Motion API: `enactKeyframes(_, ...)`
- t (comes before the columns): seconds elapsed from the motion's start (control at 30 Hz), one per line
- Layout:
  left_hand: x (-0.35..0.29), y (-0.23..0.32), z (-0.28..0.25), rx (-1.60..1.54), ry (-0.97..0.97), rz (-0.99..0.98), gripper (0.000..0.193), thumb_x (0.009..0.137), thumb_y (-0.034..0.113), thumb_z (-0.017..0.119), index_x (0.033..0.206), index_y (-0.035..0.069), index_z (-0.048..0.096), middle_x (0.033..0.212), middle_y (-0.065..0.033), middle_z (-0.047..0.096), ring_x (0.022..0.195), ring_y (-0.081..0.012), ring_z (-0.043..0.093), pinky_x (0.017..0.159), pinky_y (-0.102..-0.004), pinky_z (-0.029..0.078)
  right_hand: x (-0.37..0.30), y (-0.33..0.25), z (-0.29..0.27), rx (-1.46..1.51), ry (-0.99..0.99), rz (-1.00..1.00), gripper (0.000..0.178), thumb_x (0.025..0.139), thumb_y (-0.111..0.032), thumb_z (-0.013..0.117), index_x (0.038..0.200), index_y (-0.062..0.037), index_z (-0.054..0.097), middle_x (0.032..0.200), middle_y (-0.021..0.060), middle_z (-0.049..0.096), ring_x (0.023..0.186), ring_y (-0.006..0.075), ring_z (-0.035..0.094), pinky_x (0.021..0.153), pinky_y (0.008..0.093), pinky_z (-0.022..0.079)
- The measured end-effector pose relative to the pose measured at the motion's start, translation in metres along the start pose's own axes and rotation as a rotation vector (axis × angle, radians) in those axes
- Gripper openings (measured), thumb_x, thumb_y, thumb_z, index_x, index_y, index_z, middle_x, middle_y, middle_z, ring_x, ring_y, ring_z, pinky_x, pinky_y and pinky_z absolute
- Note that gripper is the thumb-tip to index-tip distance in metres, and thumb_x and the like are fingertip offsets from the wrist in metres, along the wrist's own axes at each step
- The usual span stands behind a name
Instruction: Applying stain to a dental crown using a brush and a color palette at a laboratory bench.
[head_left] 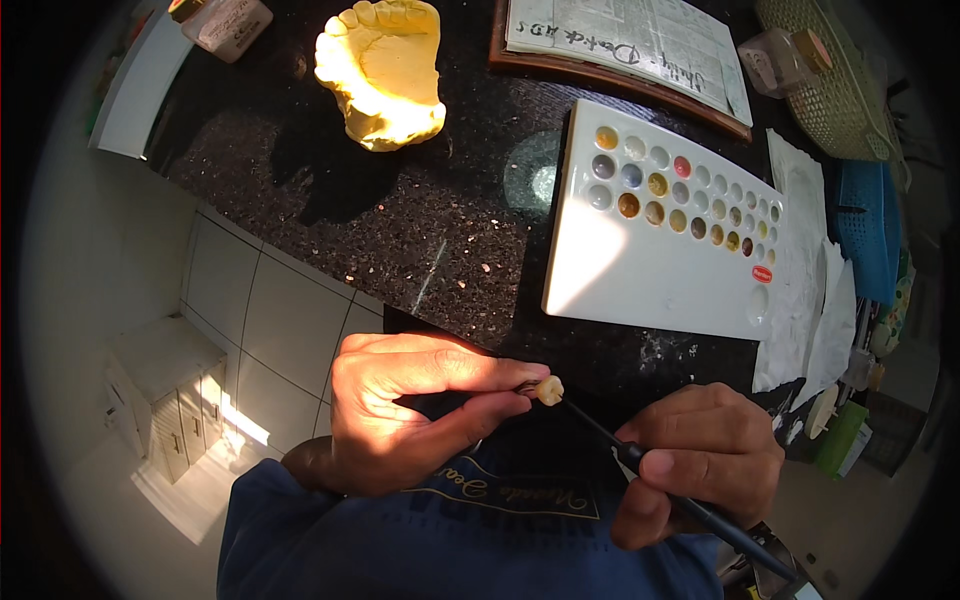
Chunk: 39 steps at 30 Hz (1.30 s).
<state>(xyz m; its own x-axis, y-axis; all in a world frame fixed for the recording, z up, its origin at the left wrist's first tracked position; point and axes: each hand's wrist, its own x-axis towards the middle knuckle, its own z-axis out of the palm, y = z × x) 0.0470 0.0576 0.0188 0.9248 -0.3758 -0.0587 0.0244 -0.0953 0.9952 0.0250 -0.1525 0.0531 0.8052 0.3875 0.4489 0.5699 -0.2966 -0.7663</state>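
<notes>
My left hand [410,410] pinches a thin tool whose tip carries a small cream tooth crown [549,390], held just off the near edge of the black speckled counter [400,220]. My right hand [700,460] grips a slim black brush [650,470], and its tip touches the crown from the right. Both hands hover over my dark blue sleeve near the bottom of the view. A white mixing palette [650,270] with several small wells of coloured paste lies on the counter just beyond my hands.
A yellow plaster dental cast [385,70] sits at the back of the counter. A handwritten sheet on a wooden board [625,40] lies behind the palette. White tissues [810,290], a small jar [780,60], a woven basket [830,80] and blue items crowd the right side. Tiled floor shows at left.
</notes>
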Motion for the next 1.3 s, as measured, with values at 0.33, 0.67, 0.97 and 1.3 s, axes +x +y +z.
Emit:
enactKeyframes(0.33, -0.0001, -0.0016, 0.0006, -0.005, 0.007, 0.013, 0.014, 0.070, -0.004, 0.074, 0.083, -0.004, 0.069, 0.076, -0.0154, 0.070, 0.071, -0.0198, 0.070, 0.067, -0.0272, 0.056, -0.0015, 0.0016, 0.0002, -0.001, 0.006, -0.006, 0.031, 0.070, 0.000, 0.064, 0.098, 0.0007, 0.051, 0.082, 0.0098, 0.052, 0.061, 0.0180, 0.060, 0.052, 0.0245, 0.052)
enactKeyframes(0.67, 0.0010, -0.0006, 0.0004, -0.002, -0.007, -0.009, 0.013, 0.070, -0.003, 0.074, 0.083, -0.004, 0.070, 0.077, -0.0153, 0.070, 0.071, -0.0200, 0.070, 0.067, -0.0269, 0.056, 0.0004, 0.0012, 0.0032, -0.010, 0.021, -0.008, 0.030, 0.070, 0.000, 0.064, 0.098, 0.0015, 0.051, 0.081, 0.0103, 0.052, 0.061, 0.0179, 0.060, 0.052, 0.0256, 0.054)
enactKeyframes(0.97, 0.0012, -0.0030, 0.0012, -0.001, 0.003, 0.024, 0.013, 0.070, -0.005, 0.074, 0.082, -0.004, 0.070, 0.075, -0.0155, 0.070, 0.070, -0.0199, 0.070, 0.065, -0.0264, 0.056, -0.0001, 0.0002, 0.0038, -0.016, 0.036, 0.018, 0.029, 0.071, 0.000, 0.064, 0.097, -0.0001, 0.051, 0.081, 0.0096, 0.053, 0.060, 0.0176, 0.061, 0.052, 0.0242, 0.052)
enactKeyframes(1.3, 0.0000, -0.0032, 0.0020, -0.008, 0.021, 0.037, 0.013, 0.071, -0.005, 0.073, 0.083, -0.004, 0.070, 0.074, -0.0158, 0.069, 0.069, -0.0199, 0.070, 0.065, -0.0264, 0.056, 0.0013, -0.0020, -0.0024, -0.018, 0.031, 0.037, 0.030, 0.073, -0.002, 0.065, 0.099, -0.0021, 0.050, 0.080, 0.0092, 0.053, 0.061, 0.0182, 0.061, 0.051, 0.0231, 0.049)
